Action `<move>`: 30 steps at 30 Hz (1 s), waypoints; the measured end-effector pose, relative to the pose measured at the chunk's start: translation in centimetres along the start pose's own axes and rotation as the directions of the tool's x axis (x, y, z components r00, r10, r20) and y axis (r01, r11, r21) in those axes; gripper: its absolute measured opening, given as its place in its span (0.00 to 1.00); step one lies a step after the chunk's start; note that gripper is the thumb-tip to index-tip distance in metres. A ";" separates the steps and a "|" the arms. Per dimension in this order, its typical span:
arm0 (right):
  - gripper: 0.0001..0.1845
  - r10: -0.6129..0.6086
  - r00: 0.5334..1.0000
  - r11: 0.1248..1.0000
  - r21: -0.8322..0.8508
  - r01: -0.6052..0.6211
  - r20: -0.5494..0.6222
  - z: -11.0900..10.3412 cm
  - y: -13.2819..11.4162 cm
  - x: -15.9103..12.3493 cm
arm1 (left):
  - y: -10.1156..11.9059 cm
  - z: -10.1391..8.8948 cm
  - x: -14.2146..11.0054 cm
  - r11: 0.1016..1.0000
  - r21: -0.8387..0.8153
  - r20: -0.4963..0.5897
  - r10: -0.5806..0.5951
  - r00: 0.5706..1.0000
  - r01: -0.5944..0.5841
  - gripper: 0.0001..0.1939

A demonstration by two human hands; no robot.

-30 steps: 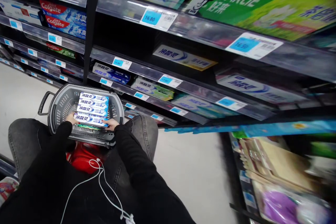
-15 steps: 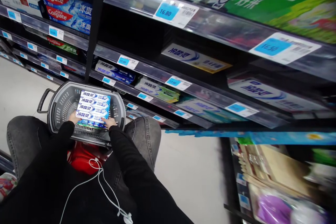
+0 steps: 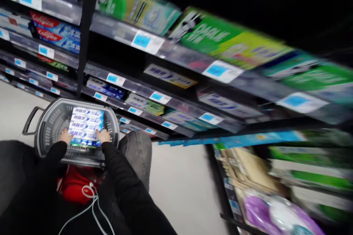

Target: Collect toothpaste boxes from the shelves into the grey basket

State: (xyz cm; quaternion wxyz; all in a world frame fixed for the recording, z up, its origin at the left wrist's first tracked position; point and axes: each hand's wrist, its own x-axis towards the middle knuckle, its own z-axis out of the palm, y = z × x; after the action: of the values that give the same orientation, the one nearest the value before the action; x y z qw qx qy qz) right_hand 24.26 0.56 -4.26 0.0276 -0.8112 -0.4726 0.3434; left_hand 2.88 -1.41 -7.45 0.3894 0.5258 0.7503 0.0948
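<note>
Apart, hands (image 3: 65, 136) (image 3: 104, 136) at opposite ends of boxes (image 3: 86, 125)

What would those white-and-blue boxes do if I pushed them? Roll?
Probably not: the white-and-blue boxes look flat-sided. They'd likely feel stiff, since their edges look straight. One might slide against its neighbour, since they lie side by side in the basket.

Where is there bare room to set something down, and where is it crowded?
Bare floor shows between the right knee and the right-hand rack. Inside the basket, room shows left of the left hand. Crowded: from there to the right hand, across toothpaste boxes.
</note>
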 end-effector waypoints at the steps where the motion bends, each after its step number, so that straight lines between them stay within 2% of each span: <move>1: 0.15 -0.067 0.996 0.998 0.007 0.067 -0.057 -1.6 -0.6 -0.3 | 0.7 -0.6 -0.4 0.999 0.045 -0.031 -0.010 0.999 0.011 0.33; 3: 0.14 -0.230 0.957 0.972 0.014 0.236 -0.175 -6.0 -1.5 -0.6 | 2.1 -1.8 -1.1 0.993 0.114 -0.074 -0.013 0.997 0.022 0.32; 5: 0.16 -0.390 0.861 0.913 -0.019 0.407 -0.327 -11.9 -1.8 -0.6 | 3.4 -3.1 -2.1 0.982 0.187 -0.074 0.002 0.997 0.012 0.29; 6: 0.17 -0.441 0.798 0.885 -0.053 0.462 -0.411 -15.3 -1.8 -0.3 | 3.9 -3.7 -2.7 0.970 0.244 -0.058 0.021 0.998 -0.006 0.28; 7: 0.17 -0.497 0.696 0.849 -0.126 0.512 -0.519 -18.9 -1.7 0.1 | 4.4 -4.3 -3.3 0.950 0.309 -0.036 0.046 0.998 -0.033 0.28; 8: 0.17 -0.512 0.600 0.838 -0.202 0.507 -0.615 -22.4 -1.4 0.7 | 4.8 -4.8 -4.0 0.925 0.375 -0.009 0.073 0.997 -0.065 0.28; 9: 0.17 -0.495 0.541 0.854 -0.266 0.446 -0.680 -25.7 -1.2 1.5 | 5.1 -5.2 -4.7 0.897 0.430 0.022 0.100 0.995 -0.099 0.28; 10: 0.19 -0.481 0.522 0.872 -0.324 0.367 -0.704 -28.7 -0.9 2.4 | 5.4 -5.5 -5.3 0.874 0.468 0.052 0.120 0.991 -0.130 0.28; 11: 0.22 -0.459 0.547 0.888 -0.364 0.280 -0.700 -31.3 -0.6 3.5 | 5.6 -5.7 -5.7 0.861 0.485 0.074 0.133 0.988 -0.152 0.28; 12: 0.24 -0.435 0.600 0.895 -0.396 0.205 -0.672 -33.5 -0.4 4.6 | 5.7 -5.9 -6.1 0.854 0.492 0.092 0.140 0.986 -0.167 0.28; 14: 0.27 -0.401 0.718 0.878 -0.463 0.124 -0.569 -36.6 0.0 6.5 | 5.8 -6.1 -6.5 0.842 0.509 0.109 0.142 0.984 -0.178 0.27; 16: 0.29 -0.395 0.786 0.852 -0.509 0.121 -0.475 -38.2 0.4 7.8 | 5.9 -6.2 -6.5 0.832 0.529 0.111 0.130 0.985 -0.169 0.27; 21: 0.30 -0.356 0.856 0.853 -0.505 0.134 -0.374 -39.6 1.2 9.3 | 6.0 -6.3 -6.2 0.818 0.557 0.130 0.087 0.988 -0.145 0.26; 24: 0.32 -0.325 0.884 0.870 -0.472 0.140 -0.337 -39.8 1.4 9.6 | 5.9 -6.4 -6.1 0.811 0.561 0.110 0.125 0.986 -0.166 0.25; 26: 0.33 -0.331 0.862 0.886 -0.442 0.144 -0.384 -39.3 1.6 9.5 | 5.6 -6.7 -6.1 0.826 0.534 0.088 0.157 0.984 -0.180 0.24; 27: 0.32 -0.358 0.831 0.887 -0.432 0.161 -0.426 -38.9 1.8 9.1 | 5.5 -7.0 -6.0 0.842 0.508 0.069 0.169 0.983 -0.181 0.24; 28: 0.32 -0.403 0.783 0.881 -0.432 0.192 -0.473 -38.2 1.9 8.5 | 5.3 -7.3 -5.9 0.863 0.473 0.046 0.178 0.983 -0.179 0.23; 30: 0.29 -0.529 0.650 0.835 -0.472 0.283 -0.546 -36.5 2.3 6.3 | 4.9 -8.1 -5.6 0.918 0.348 -0.002 0.204 0.979 -0.191 0.22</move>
State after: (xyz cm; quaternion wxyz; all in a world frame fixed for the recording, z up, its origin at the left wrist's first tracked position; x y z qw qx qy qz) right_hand 49.24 14.46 19.38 0.1263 -0.7408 -0.6563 -0.0676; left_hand 1.67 -2.01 3.43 0.2650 0.6570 0.7057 0.0105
